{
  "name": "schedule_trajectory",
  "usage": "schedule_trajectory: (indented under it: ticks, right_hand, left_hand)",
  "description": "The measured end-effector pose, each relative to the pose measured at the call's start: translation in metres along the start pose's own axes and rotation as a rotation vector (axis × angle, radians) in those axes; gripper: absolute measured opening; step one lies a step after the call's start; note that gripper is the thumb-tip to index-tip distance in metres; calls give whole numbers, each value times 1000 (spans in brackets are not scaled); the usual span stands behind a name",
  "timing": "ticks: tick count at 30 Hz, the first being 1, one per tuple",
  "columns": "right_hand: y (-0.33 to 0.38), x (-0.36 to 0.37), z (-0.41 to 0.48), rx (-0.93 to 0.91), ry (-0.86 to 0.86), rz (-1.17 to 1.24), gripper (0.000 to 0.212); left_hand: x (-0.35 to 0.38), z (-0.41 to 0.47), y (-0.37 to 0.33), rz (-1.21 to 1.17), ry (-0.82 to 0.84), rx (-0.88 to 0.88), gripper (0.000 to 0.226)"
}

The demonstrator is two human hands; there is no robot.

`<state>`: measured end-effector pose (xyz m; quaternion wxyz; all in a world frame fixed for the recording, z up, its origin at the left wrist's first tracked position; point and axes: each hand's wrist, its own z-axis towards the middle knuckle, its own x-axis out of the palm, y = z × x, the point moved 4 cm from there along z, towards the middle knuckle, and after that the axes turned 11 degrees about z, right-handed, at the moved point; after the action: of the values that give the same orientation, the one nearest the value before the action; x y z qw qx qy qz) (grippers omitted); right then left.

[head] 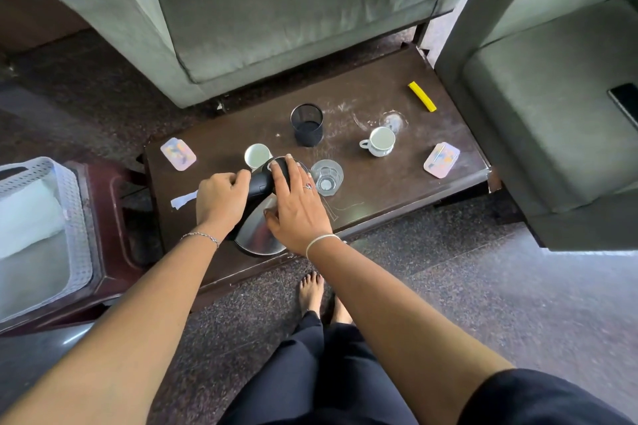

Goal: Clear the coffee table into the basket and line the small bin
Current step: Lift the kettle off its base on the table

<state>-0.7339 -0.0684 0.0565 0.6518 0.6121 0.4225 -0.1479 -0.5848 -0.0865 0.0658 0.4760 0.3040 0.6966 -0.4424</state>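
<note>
Kettle (260, 231) stands at near edge of table (379, 190), directly under both hands; steel body w/ black handle, handle running from lid down the left side toward the person. Left hand (221, 198) closed round the handle; right hand (297, 203) spread flat, palm on lid and upper body, fingers open, steadying rather than gripping. Both equally near; left carries the load. Basket (74, 217), white, perforated, sits well to the left on a lower stool, w/ pale contents inside, so judged travel is leftward and slightly down. Obstructions: cup (257, 155) just behind handle, touching or nearly so, cannot tell which; glass (327, 178) just beside right fingers, risk of a knock when the hand comes off. Paper scrap (183, 199) lies at table's left edge on the likely path. Farther out: mesh bin (307, 124), unlined; second cup (379, 141); two coasters (177, 153), (442, 159); yellow strip (422, 96). Most of clearing judged outstanding.
</note>
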Motion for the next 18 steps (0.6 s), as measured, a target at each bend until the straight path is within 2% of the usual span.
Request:
schedule_trajectory:
  ticks: [18]
  right_hand:
    - [-16, 8, 19, 97, -29, 51, 78]
  left_hand:
    - [14, 29, -14, 138, 48, 58, 49]
